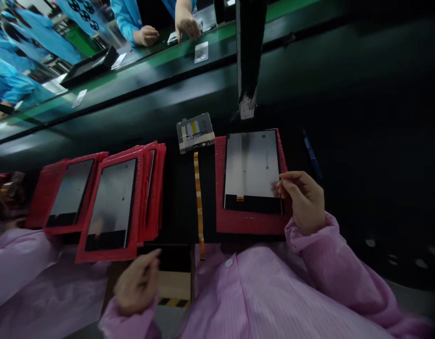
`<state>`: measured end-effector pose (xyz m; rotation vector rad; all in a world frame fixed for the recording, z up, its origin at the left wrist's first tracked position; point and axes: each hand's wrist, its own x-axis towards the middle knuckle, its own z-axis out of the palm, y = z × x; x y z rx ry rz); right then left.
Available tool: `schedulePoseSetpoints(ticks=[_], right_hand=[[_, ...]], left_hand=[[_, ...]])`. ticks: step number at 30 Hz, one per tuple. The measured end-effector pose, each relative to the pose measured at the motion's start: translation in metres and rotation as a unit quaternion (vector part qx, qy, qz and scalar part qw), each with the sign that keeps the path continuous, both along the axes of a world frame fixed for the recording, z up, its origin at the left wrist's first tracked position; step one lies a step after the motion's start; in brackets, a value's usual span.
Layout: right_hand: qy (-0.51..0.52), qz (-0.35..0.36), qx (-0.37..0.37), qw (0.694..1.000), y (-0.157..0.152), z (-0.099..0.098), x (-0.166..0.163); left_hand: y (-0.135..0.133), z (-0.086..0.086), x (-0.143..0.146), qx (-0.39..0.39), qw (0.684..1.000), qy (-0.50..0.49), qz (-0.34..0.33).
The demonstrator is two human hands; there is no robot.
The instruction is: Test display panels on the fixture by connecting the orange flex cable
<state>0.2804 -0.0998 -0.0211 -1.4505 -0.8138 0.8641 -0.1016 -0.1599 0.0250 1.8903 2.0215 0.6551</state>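
Observation:
A grey display panel [251,165] lies on a red padded sleeve [249,223] in front of me on the dark bench. My right hand [304,200] rests at the panel's lower right corner, fingertips touching its edge. My left hand [138,282] hovers low near the bench's front edge, fingers loosely curled, holding nothing that I can see. Just left of it lies another panel on a red sleeve [113,205], atop a stack of red sleeves [156,188]. A small grey circuit module [195,132] with an orange flex ribbon [198,197] sits between the two.
A further red sleeve with a panel [67,193] lies at far left. A blue pen [312,155] rests right of the panel. A dark post [249,56] stands behind. Across the green-edged conveyor [161,59], another person's hands [168,28] work in blue sleeves.

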Motion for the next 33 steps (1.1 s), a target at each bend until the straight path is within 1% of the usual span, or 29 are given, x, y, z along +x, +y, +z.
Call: schedulePoseSetpoints(ticks=[1, 3, 5, 6, 7, 9, 11, 13, 15, 18, 20, 21, 24, 26, 29, 31, 33], right_hand=[[-0.004, -0.001, 0.003, 1.0, 0.0, -0.002, 0.001], [-0.045, -0.035, 0.016, 0.998, 0.001, -0.005, 0.003], [-0.132, -0.081, 0.024, 0.988, 0.002, -0.008, 0.007], [-0.183, -0.089, 0.019, 0.979, 0.003, -0.008, 0.009], [-0.233, -0.08, 0.009, 0.969, 0.004, -0.009, 0.011], [-0.31, -0.032, -0.021, 0.95, 0.005, -0.008, 0.013], [-0.358, 0.01, -0.041, 0.933, 0.007, -0.007, 0.014], [-0.371, 0.033, -0.049, 0.927, 0.007, -0.006, 0.015], [-0.362, 0.048, -0.052, 0.929, 0.008, -0.006, 0.015], [-0.36, 0.067, -0.05, 0.929, 0.008, -0.006, 0.018], [-0.365, 0.089, -0.046, 0.926, 0.009, -0.006, 0.019], [-0.366, 0.101, -0.042, 0.924, 0.01, -0.005, 0.019], [-0.369, 0.132, -0.03, 0.92, 0.012, -0.005, 0.019], [-0.378, 0.14, -0.023, 0.915, 0.012, -0.005, 0.018], [-0.393, 0.144, -0.016, 0.908, 0.011, -0.006, 0.016], [-0.408, 0.148, -0.001, 0.901, 0.01, -0.006, 0.015], [-0.432, 0.155, 0.019, 0.888, 0.009, -0.007, 0.013]], left_hand=[[-0.006, -0.01, 0.015, -0.034, 0.999, -0.027, -0.02], [-0.011, -0.027, 0.039, -0.117, 0.99, -0.079, -0.022], [-0.01, -0.038, 0.053, -0.168, 0.978, -0.121, -0.012], [-0.008, -0.042, 0.056, -0.184, 0.973, -0.139, -0.009], [-0.007, -0.044, 0.057, -0.2, 0.967, -0.157, -0.007], [-0.005, -0.047, 0.055, -0.243, 0.951, -0.191, -0.011], [-0.005, -0.051, 0.053, -0.289, 0.932, -0.219, -0.025], [-0.007, -0.055, 0.055, -0.314, 0.917, -0.243, -0.041], [-0.009, -0.057, 0.058, -0.326, 0.907, -0.259, -0.055], [-0.009, -0.053, 0.061, -0.33, 0.894, -0.287, -0.094], [-0.005, -0.046, 0.059, -0.299, 0.889, -0.32, -0.13], [-0.002, -0.041, 0.057, -0.27, 0.889, -0.341, -0.141], [0.016, -0.027, 0.051, -0.15, 0.88, -0.42, -0.16], [0.034, -0.017, 0.05, -0.059, 0.868, -0.46, -0.178], [0.066, -0.002, 0.057, 0.06, 0.858, -0.468, -0.201], [0.088, 0.006, 0.065, 0.119, 0.853, -0.467, -0.201], [0.11, 0.015, 0.072, 0.158, 0.84, -0.476, -0.206]])
